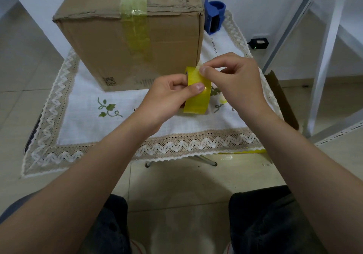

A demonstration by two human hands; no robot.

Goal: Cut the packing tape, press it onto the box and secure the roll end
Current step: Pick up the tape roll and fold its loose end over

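A brown cardboard box [110, 43] stands on the cloth-covered low table, with a strip of yellowish tape [135, 18] running over its top seam and down its front face. In front of the box's right corner, my left hand [167, 98] holds a yellow tape roll [197, 96] upright, thumb pressed on its outer face. My right hand [233, 80] pinches the loose tape end at the top of the roll between thumb and forefinger.
A blue tape dispenser [214, 15] stands behind the box on the right. The white embroidered tablecloth [117, 128] has a lace border. A small black device [258, 43] lies on the floor to the right, beside a white shelf frame [324, 57]. My knees are below.
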